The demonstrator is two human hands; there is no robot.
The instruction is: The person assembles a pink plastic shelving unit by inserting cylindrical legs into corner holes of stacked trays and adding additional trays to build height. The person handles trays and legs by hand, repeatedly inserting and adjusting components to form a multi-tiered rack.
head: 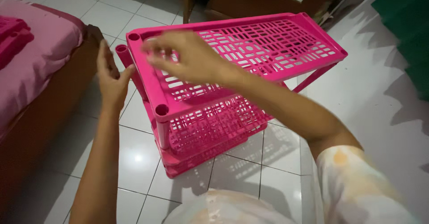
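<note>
Presently: pink plastic rack (250, 49), two slatted tiers on short legs, tilted on the tiled floor (366, 116) at centre. Left hand (111, 78), at 9 o'clock, fingers loosely around a loose pink leg tube (123, 54). Right hand (187, 56) hovers released over the top tier's corner socket (134, 36). Advisable: steady the tier, keep the tube square to its socket, press straight.

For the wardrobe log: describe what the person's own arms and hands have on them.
The left hand is bare, with no ring, watch or glove, and its forearm is uncovered throughout. The right hand is also bare and blurred; its forearm is uncovered up to a loose pale fabric sleeve with faint orange blotches.
</note>
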